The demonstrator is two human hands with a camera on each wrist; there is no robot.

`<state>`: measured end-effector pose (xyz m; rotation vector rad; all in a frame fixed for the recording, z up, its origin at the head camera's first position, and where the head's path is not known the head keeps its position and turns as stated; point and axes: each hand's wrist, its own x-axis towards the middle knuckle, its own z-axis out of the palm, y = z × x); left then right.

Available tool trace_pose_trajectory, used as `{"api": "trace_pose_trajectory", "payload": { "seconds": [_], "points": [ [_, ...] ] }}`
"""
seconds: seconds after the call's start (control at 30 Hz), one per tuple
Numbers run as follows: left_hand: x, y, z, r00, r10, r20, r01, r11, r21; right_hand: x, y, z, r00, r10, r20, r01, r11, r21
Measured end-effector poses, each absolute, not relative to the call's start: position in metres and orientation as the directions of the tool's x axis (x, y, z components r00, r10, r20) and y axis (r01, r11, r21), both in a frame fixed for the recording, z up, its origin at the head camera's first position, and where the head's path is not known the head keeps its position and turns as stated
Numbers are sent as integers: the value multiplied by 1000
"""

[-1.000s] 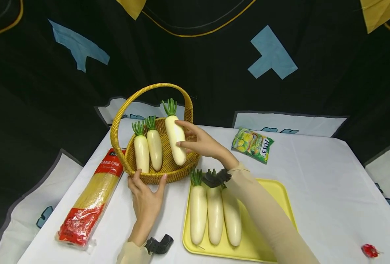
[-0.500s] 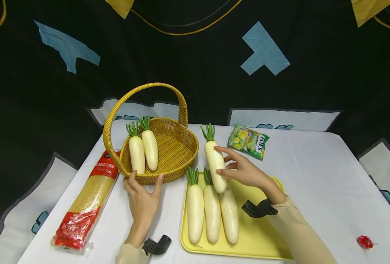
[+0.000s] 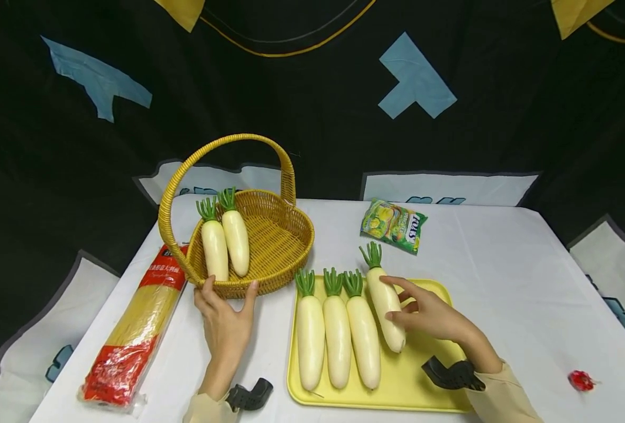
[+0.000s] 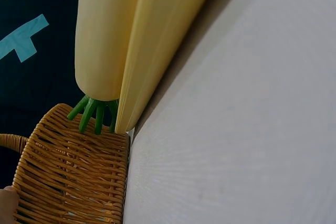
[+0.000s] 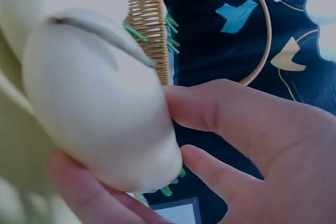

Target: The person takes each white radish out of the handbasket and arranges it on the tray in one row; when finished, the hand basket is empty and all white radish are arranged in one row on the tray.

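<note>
My right hand (image 3: 431, 314) grips a white radish (image 3: 386, 308) with a green leafy top, thumb and fingers around its sides. It slants over the yellow tray (image 3: 423, 399), right of three white radishes lying side by side there. My left hand (image 3: 227, 326) holds the near rim of a wicker basket (image 3: 275, 241) with a tall arched handle. Inside, two more white radishes lean at the basket's left side. In the left wrist view a fingertip shows at the edge of the basket (image 4: 73, 177). The right wrist view has the held radish (image 5: 105, 108) close up between thumb and fingers.
A red and clear pack of spaghetti (image 3: 138, 329) lies left of the basket. Behind the tray is a green candy bag (image 3: 393, 225). A small red wrapped candy (image 3: 581, 380) is at the far right of the white-covered table (image 3: 518, 305). A black curtain hangs behind.
My right hand has carried the white radish out of the basket, rightward and down to the tray beside the other three. My left hand stays at the basket rim.
</note>
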<state>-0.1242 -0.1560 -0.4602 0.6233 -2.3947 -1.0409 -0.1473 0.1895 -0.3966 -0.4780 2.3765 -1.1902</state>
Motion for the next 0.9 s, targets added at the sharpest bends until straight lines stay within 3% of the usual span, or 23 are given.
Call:
{"api": "trace_pose_trajectory", "payload": {
  "seconds": [0.43,0.7,0.9],
  "points": [
    [-125,-156,-460,-793,-560,240,-197,609,769,-124,191,-414,-834,-475,-279,-74,598,-798],
    [-124,-157,-459,-802,-554,225,-199,602,773,-123,189,-415,-822,-532,-205,-201,606,-770],
    [-124,-156,-460,-799,-556,229,-196,600,775,-123,190,-412,-822,-532,-204,-221,627,-747]
  ]
}}
